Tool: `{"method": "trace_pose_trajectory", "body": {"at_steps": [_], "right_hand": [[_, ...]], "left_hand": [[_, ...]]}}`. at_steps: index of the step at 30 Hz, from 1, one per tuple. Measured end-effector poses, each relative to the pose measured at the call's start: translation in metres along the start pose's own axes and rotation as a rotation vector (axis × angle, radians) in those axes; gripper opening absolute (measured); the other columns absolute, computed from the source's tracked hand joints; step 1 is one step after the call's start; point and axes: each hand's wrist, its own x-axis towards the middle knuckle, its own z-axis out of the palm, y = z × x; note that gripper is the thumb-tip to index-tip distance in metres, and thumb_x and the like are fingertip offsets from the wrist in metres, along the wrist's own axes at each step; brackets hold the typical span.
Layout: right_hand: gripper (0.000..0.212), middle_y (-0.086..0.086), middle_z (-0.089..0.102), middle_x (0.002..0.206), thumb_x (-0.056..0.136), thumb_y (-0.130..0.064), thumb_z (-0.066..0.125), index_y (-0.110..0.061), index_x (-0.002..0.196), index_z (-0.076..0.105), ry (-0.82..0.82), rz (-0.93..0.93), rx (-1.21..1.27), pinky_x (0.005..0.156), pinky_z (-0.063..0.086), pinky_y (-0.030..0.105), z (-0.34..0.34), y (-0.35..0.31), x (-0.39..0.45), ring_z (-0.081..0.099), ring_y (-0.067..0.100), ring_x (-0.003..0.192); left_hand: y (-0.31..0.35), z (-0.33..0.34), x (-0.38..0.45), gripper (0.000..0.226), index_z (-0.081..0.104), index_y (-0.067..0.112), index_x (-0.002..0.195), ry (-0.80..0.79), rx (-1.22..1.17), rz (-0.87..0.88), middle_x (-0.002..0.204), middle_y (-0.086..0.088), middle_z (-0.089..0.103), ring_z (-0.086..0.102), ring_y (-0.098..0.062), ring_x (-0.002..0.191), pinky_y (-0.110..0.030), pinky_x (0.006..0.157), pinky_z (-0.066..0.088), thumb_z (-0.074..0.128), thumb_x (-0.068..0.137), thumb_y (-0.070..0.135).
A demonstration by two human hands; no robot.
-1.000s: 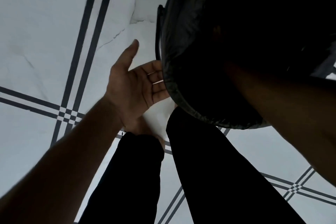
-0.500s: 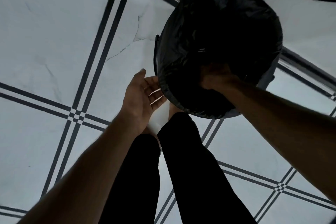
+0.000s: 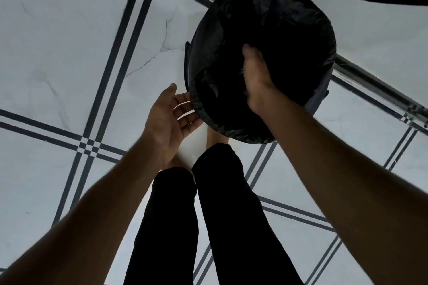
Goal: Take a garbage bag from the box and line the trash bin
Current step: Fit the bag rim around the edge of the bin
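Where the garbage bag (image 3: 289,37) lines the trash bin (image 3: 320,97) — both hands, left hand (image 3: 170,120) and right hand (image 3: 256,81), flat, fingers straight.

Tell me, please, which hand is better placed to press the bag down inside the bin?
The right hand, probably: it is already inside the bin, against the black bag. The left hand is open outside, beside the rim.

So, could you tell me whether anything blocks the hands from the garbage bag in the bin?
Nothing visible does: the right hand is already inside the garbage bag, and the left hand sits against its outer rim.
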Motion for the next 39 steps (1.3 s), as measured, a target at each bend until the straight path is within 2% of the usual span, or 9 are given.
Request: {"method": "trace_pose_trajectory", "body": {"at_steps": [2, 5, 10, 14, 19, 24, 29, 33, 39], "right_hand": [[0.089, 0.005, 0.050, 0.147, 0.073, -0.079, 0.049, -0.031, 0.147, 0.043, -0.101, 0.140, 0.294, 0.114, 0.036, 0.049, 0.024, 0.001, 0.017, 0.051, 0.030, 0.129], [0.098, 0.007, 0.050, 0.147, 0.070, -0.087, 0.043, -0.026, 0.147, 0.046, -0.189, 0.163, 0.330, 0.115, 0.036, 0.049, 0.059, 0.003, 0.019, 0.050, 0.030, 0.131], [0.087, 0.009, 0.047, 0.149, 0.083, -0.078, 0.041, -0.020, 0.148, 0.043, -0.172, 0.138, 0.349, 0.115, 0.035, 0.046, 0.073, -0.001, 0.007, 0.048, 0.028, 0.132], [0.043, 0.007, 0.067, 0.125, 0.096, -0.044, 0.046, -0.017, 0.124, 0.065, 0.117, -0.231, 0.004, 0.104, 0.046, 0.039, 0.034, 0.005, -0.019, 0.061, 0.023, 0.116], [0.020, -0.008, 0.063, 0.083, 0.089, -0.004, 0.049, -0.014, 0.091, 0.065, 0.474, -0.472, 0.101, 0.073, 0.041, 0.010, -0.028, 0.029, -0.079, 0.058, -0.005, 0.076], [0.014, 0.000, 0.052, 0.101, 0.090, -0.021, 0.046, -0.030, 0.101, 0.048, 0.806, -0.196, 0.300, 0.072, 0.042, 0.022, -0.075, 0.073, -0.115, 0.050, 0.005, 0.077], [0.043, 0.006, 0.067, 0.116, 0.098, -0.048, 0.044, -0.019, 0.128, 0.053, 0.427, 0.256, 0.775, 0.088, 0.054, 0.036, -0.098, 0.096, -0.110, 0.067, 0.020, 0.103], [0.055, 0.006, 0.069, 0.105, 0.095, -0.057, 0.043, -0.010, 0.115, 0.064, 0.235, 0.298, 0.975, 0.087, 0.051, 0.036, -0.098, 0.092, -0.100, 0.066, 0.021, 0.100], [0.061, 0.012, 0.070, 0.123, 0.093, -0.060, 0.043, -0.008, 0.115, 0.066, 0.169, 0.319, 1.079, 0.102, 0.048, 0.048, -0.102, 0.094, -0.084, 0.065, 0.029, 0.115]], "left_hand": [[0.000, -0.002, -0.001, 0.043, 0.065, 0.009, 0.106, -0.005, -0.016, -0.002, 0.093, -0.006, 0.075, 0.074, -0.020, 0.087, -0.035, 0.080, 0.059, 0.045, 0.100, 0.047], [0.001, 0.000, -0.004, 0.047, 0.067, 0.010, 0.100, -0.011, 0.001, -0.005, 0.089, -0.004, 0.076, 0.073, -0.020, 0.087, -0.035, 0.082, 0.057, 0.041, 0.100, 0.050], [0.003, 0.007, -0.011, 0.047, 0.067, 0.012, 0.096, 0.015, 0.034, 0.001, 0.086, -0.002, 0.077, 0.072, -0.018, 0.089, -0.034, 0.083, 0.056, 0.040, 0.100, 0.050], [0.006, 0.016, -0.020, 0.048, 0.067, 0.012, 0.098, 0.051, 0.037, -0.011, 0.093, -0.004, 0.075, 0.069, -0.022, 0.100, -0.038, 0.092, 0.053, 0.038, 0.101, 0.050], [0.002, 0.025, -0.024, 0.049, 0.064, 0.012, 0.108, 0.123, -0.022, -0.025, 0.111, -0.009, 0.071, 0.066, -0.026, 0.111, -0.041, 0.098, 0.051, 0.034, 0.103, 0.051], [-0.006, 0.032, -0.025, 0.050, 0.062, 0.012, 0.110, 0.150, -0.024, -0.046, 0.115, -0.010, 0.069, 0.065, -0.027, 0.112, -0.041, 0.096, 0.051, 0.034, 0.102, 0.053], [-0.004, 0.032, -0.026, 0.054, 0.061, 0.011, 0.112, 0.153, 0.017, -0.077, 0.118, -0.011, 0.069, 0.065, -0.027, 0.113, -0.039, 0.093, 0.051, 0.030, 0.103, 0.054], [-0.003, 0.034, -0.024, 0.056, 0.063, 0.011, 0.108, 0.155, 0.043, -0.076, 0.117, -0.010, 0.069, 0.064, -0.025, 0.114, -0.042, 0.100, 0.049, 0.028, 0.103, 0.055], [-0.009, 0.045, -0.024, 0.055, 0.060, 0.017, 0.121, 0.181, -0.008, -0.099, 0.121, -0.007, 0.067, 0.064, -0.025, 0.113, -0.047, 0.098, 0.050, 0.030, 0.101, 0.058]]}}
